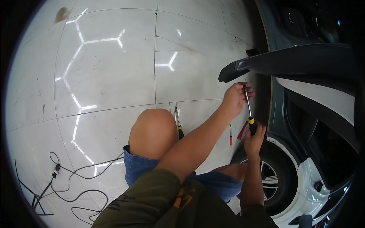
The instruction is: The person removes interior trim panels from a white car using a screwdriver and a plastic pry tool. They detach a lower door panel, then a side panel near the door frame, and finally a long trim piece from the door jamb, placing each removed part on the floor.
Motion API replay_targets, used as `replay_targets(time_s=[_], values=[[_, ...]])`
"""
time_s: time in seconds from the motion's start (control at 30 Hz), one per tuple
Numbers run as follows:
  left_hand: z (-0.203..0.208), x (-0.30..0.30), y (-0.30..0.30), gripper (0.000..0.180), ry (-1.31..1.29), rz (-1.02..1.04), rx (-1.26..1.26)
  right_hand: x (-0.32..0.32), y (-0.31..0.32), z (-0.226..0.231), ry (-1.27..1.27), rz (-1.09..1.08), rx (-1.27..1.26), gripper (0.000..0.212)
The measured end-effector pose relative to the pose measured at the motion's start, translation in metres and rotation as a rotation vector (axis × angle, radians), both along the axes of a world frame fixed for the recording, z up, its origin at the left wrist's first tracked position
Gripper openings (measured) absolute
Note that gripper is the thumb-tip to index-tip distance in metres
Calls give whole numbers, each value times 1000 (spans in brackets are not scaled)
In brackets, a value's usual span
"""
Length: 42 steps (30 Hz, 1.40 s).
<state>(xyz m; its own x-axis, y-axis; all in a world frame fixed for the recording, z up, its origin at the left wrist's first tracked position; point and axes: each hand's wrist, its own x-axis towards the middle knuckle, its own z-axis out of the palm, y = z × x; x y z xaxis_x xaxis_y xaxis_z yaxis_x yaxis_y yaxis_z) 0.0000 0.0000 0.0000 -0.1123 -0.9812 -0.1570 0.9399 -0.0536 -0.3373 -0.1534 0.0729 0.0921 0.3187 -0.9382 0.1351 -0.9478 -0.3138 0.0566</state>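
My right hand (pixel 254 143) is closed around the black and yellow handle of a screwdriver (pixel 249 104), whose shaft points away from me. My left hand (pixel 236 99) is at the far end of the shaft, fingers curled in a pinch by the tip. What lies between those fingers is too small to make out. Just beyond the left hand is the lower corner of an open, dark car door (pixel 296 60). On the floor near my right hand lie a small red-handled tool (pixel 230 139) and a flat red tool (pixel 242 130).
Another yellow and black screwdriver (pixel 180 129) lies on the tiled floor (pixel 106 76) beside my knee. To the right stands the car body (pixel 283 125), with a wheel (pixel 281 182) close to my right forearm. A black cable (pixel 81 193) loops across the lower left.
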Motion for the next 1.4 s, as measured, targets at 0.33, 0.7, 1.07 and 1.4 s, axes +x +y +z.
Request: replay_targets(time_s=[0.33,0.7,1.07,1.4], values=[[-14,84,34,27,-763,128,229,-8,29,-34,-294,130,59,33],[-26,99,31,25,-1482,274,390,47,46,-23,-497,7,598,39],[-35,97,17,27,-1679,313,340,86,16,23,-342,119,368,42],[-14,116,20,35,-1803,630,140,107,24,29,-226,102,293,42]])
